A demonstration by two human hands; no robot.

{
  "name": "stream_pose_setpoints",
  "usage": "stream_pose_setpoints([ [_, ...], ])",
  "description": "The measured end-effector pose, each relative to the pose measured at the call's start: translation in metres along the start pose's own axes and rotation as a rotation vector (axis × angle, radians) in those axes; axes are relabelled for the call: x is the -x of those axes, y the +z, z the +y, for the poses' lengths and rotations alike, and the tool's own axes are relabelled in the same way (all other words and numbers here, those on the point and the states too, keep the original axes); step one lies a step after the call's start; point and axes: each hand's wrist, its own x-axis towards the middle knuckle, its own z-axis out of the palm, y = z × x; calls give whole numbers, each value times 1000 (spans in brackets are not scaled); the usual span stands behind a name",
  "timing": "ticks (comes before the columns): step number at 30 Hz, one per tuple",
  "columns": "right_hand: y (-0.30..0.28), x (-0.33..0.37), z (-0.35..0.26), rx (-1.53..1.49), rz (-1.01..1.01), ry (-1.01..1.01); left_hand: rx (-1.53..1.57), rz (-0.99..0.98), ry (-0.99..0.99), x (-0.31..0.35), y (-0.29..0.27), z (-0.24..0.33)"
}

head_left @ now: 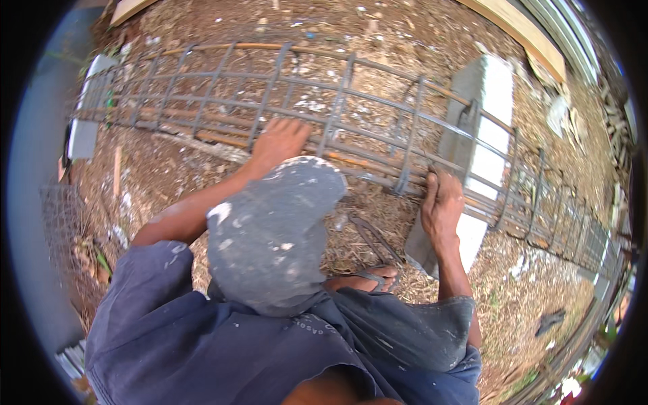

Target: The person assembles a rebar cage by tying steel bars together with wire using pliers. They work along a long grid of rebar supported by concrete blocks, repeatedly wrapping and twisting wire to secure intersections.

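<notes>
A long cage of steel reinforcing bars [370, 125] stretches across in front of me, its lengthwise bars crossed by bent stirrups. My left hand [280, 140] is closed over the lower bars near the middle of the cage, its fingertips hooked over them. Farther right, my right hand [442, 197] grips the near lower bars beside a pale block, thumb up. On the ground between my hands lies a pair of dark pincers [372, 237], close to my sandalled foot [379, 277].
A thick pale block [491, 115] supports the cage on the right, and another white block [84, 138] stands under its far left end. Wire mesh [62, 226] is at the left. Timber planks [520, 30] lie at upper right. Wood chips and soil cover the ground.
</notes>
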Motion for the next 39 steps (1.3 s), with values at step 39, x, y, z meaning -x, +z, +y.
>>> stream_pose_setpoints([
  [39, -60, -4, -39, -91, -112, 504, 1137, -934, -216, -179, -25, 74],
])
